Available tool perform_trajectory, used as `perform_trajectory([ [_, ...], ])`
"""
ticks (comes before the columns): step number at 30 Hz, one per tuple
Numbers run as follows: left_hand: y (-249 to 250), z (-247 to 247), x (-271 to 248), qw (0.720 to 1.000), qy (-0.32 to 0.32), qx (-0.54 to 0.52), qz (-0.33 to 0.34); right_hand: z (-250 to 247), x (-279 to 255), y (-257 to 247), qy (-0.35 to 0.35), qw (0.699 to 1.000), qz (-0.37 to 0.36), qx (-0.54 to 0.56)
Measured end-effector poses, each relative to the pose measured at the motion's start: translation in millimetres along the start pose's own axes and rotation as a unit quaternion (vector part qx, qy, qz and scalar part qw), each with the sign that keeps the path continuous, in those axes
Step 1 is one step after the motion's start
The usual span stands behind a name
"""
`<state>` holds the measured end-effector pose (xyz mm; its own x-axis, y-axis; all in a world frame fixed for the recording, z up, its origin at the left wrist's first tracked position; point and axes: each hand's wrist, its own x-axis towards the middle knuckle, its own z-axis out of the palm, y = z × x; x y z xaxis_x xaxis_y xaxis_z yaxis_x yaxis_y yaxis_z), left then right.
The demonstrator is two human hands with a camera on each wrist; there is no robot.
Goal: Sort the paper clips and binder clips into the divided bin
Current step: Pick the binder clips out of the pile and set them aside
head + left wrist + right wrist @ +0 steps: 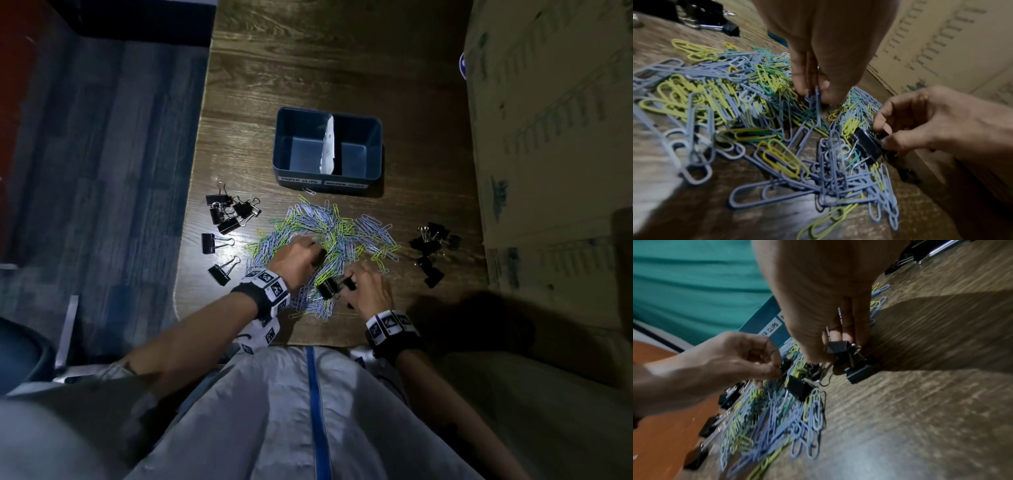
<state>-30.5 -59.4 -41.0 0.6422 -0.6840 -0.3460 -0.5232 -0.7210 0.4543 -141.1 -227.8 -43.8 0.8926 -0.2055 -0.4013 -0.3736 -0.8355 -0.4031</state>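
Observation:
A dark blue divided bin (301, 110) stands mid-table, both halves empty, split by a white paper divider (328, 144); its front labels read PAPER CLIPS on the left and BINDER CLIPS on the right. In front lies a big pile of blue, yellow and green paper clips (325, 229). My left hand (813, 92) reaches into the pile and pinches a few blue paper clips. At the pile's near edge, my right hand (844, 347) grips a black binder clip (838, 346). Another binder clip (863, 372) lies just under it, and a third (329, 287) rests on the pile.
Several black binder clips (224, 214) lie loose at the table's left edge, and another cluster (433, 246) sits to the right of the pile. A large cardboard box (548, 137) walls off the right side. Bare wood table (308, 61) extends beyond the bin.

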Motion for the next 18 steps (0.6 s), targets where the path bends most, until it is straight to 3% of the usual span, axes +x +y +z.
perform_trajectory([
  [6,-20,-18,-22,0.989,0.074,-0.117,-0.046,-4,4,7,0.051,0.996,0.039,0.066],
  [9,-30,-19,-28,0.992,0.074,-0.079,-0.065,-7,6,10,0.064,0.991,0.062,0.103],
  [12,-31,-14,-23,0.995,0.099,0.009,-0.025,-12,9,12,0.065,0.986,0.053,0.142],
  [15,-19,-11,-12,0.996,0.07,0.042,0.019,-21,13,13,0.064,0.984,0.047,0.158],
  [18,-6,-10,-2,0.998,0.0,0.063,0.01,-32,19,19,0.078,0.984,0.048,0.15],
])
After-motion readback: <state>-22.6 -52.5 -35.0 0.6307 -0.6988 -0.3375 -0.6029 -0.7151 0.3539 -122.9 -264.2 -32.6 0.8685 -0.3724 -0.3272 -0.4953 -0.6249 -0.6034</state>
